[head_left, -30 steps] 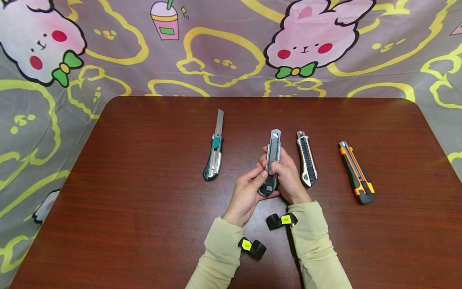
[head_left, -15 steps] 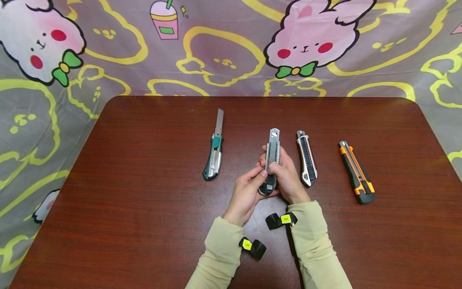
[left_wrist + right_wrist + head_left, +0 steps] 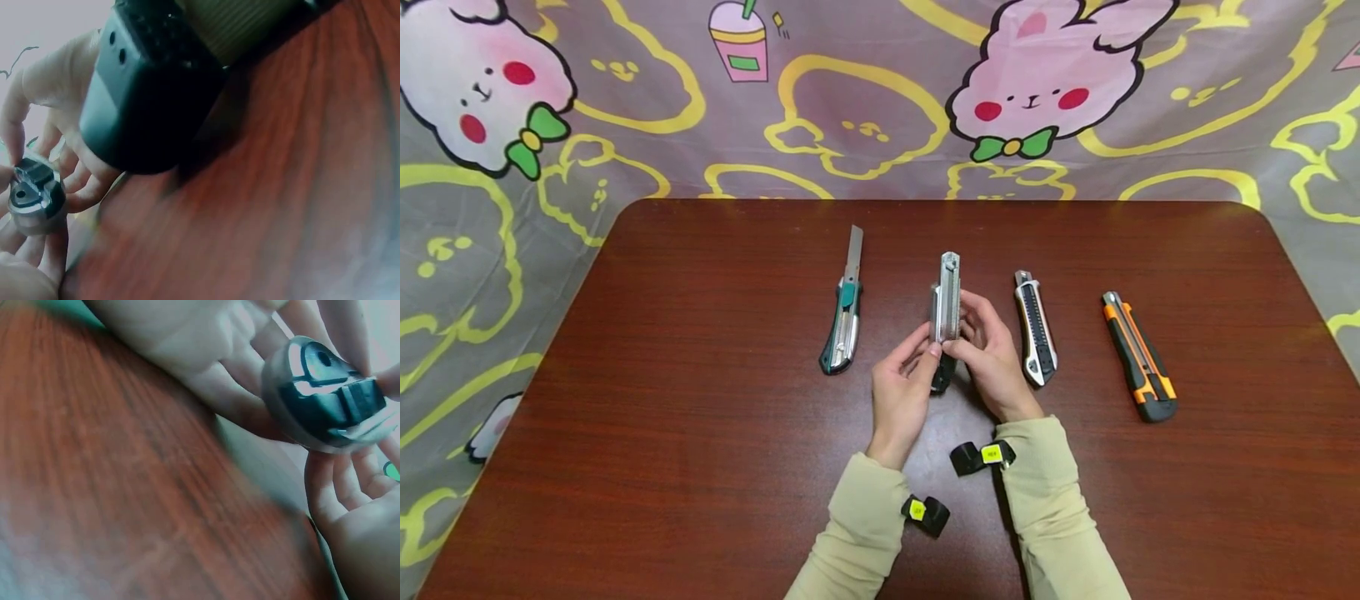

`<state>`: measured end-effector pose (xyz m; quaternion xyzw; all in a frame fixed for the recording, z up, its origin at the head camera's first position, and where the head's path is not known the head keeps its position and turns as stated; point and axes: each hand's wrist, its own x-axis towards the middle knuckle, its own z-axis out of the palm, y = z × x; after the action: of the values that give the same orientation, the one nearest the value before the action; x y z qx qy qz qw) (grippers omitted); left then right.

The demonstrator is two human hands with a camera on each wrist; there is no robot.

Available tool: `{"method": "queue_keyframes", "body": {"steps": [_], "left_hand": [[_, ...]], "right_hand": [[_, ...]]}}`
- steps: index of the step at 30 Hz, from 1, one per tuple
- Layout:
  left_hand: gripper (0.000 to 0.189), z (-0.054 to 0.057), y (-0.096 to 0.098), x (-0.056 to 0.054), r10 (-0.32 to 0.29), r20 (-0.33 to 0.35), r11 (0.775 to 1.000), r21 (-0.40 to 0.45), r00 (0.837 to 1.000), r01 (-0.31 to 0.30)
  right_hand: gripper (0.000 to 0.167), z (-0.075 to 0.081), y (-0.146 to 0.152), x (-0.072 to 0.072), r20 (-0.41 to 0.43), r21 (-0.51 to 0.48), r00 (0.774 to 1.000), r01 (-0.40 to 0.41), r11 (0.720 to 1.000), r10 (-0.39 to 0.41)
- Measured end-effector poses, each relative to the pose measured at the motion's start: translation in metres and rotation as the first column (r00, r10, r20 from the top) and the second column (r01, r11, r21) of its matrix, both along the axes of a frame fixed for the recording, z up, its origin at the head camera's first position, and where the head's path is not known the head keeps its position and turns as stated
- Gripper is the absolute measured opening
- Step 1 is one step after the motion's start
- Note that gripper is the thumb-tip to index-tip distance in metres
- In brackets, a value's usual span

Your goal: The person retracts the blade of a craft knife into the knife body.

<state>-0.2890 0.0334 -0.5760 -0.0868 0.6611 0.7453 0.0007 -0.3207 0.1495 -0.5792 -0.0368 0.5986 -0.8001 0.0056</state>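
Both hands hold one silver and black utility knife (image 3: 950, 292) over the middle of the table, its metal nose pointing away. My left hand (image 3: 901, 400) pinches it from the left, thumb on its upper face. From the right, my right hand (image 3: 996, 358) grips it, with the thumb beside the left one. The dark butt end of the knife (image 3: 39, 190) faces the camera in the left wrist view. In the right wrist view the same knife (image 3: 325, 394) sits between the fingers of both hands. No blade can be seen extending from it.
On the brown table (image 3: 662, 375) lie a green and silver utility knife (image 3: 847, 304) with its blade out, a white and black one (image 3: 1037, 329) right of the hands, and an orange and black one (image 3: 1140, 358) farther right. A patterned cloth (image 3: 865, 108) hangs behind.
The held knife has moved slightly left and away, and has turned to show its side. Both hands have shifted their grip on it. The other knives stay put.
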Motion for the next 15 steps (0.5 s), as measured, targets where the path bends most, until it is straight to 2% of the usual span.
{"method": "queue_keyframes", "body": {"steps": [5,15], "left_hand": [[0.032,0.0,0.0002,-0.0001,0.008,-0.016,0.999,-0.036,1.0,-0.009],[0.039,-0.0029,-0.0002,-0.0006,-0.019,-0.086,0.997,-0.081,0.996,0.012]], "right_hand": [[0.054,-0.0031,0.0012,-0.0002,-0.048,0.048,0.999,0.019,0.999,-0.017],[0.051,-0.0057,0.0007,-0.0021,-0.06,0.124,0.993,0.108,0.986,-0.102]]}}
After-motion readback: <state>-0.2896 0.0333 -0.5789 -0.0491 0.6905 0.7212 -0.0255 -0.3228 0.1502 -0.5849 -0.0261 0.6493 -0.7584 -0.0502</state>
